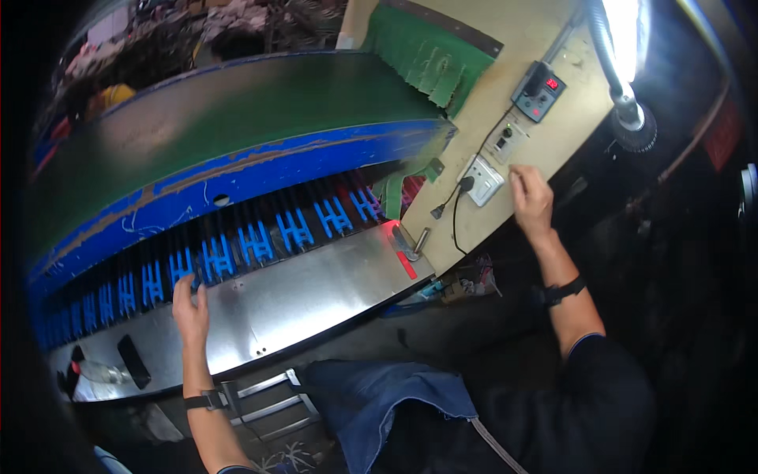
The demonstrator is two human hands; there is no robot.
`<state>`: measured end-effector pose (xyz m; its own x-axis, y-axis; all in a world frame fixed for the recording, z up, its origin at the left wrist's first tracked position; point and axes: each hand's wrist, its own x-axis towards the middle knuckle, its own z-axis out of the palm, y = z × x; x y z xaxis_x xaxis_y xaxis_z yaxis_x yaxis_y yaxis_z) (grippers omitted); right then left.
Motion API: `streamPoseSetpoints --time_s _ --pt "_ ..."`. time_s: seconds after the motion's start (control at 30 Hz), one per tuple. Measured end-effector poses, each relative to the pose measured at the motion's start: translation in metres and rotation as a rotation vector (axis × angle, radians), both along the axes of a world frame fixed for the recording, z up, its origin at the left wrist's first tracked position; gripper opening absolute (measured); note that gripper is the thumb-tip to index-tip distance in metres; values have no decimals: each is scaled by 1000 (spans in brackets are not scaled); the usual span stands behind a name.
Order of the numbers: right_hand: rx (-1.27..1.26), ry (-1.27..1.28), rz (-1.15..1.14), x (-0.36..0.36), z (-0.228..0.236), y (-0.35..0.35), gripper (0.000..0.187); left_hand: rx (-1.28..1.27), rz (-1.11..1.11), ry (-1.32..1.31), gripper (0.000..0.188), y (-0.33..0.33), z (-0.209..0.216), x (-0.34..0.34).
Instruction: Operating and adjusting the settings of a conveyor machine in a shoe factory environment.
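Note:
My left hand is over the bare metal ledge, its fingertips close to a row of blue pronged holders. Its thumb stands apart from the fingers, and nothing shows between them. To the right, my right hand is raised beside the edge of a cream panel, with the fingers curled in. Whatever it holds, if anything, is hidden. Nearest to it is a white wall socket with a black plug in it. Dark bands circle both wrists.
Behind the holders runs a green conveyor belt with a worn blue side rail. A controller box and a bright lamp are at upper right. A clear bottle and black phone-like slab lie on the ledge's left end.

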<state>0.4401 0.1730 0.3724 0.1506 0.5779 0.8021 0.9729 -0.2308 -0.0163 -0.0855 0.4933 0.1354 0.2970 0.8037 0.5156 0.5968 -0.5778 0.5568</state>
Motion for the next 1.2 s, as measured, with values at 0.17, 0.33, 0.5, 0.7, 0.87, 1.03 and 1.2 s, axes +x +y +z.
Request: streamPoseSetpoints --time_s 0.17,0.33,0.5,0.7,0.87,1.03,1.2 --pt "-115 -374 -54 41 32 19 26 504 -267 -21 24 -14 173 108" --pt "-93 -529 -187 51 50 37 27 374 -160 237 38 49 242 134" --pt "-102 -578 -236 55 47 42 27 52 -107 584 58 90 228 131" --pt "-86 -579 -265 53 48 46 23 13 -94 623 61 85 230 131" --pt "-102 -564 -294 52 48 44 21 41 -96 593 61 81 231 133" --pt "-94 -567 -286 53 49 45 19 63 -82 579 61 81 230 133" --pt "-95 -567 -297 52 49 45 18 55 -63 585 62 79 229 133"
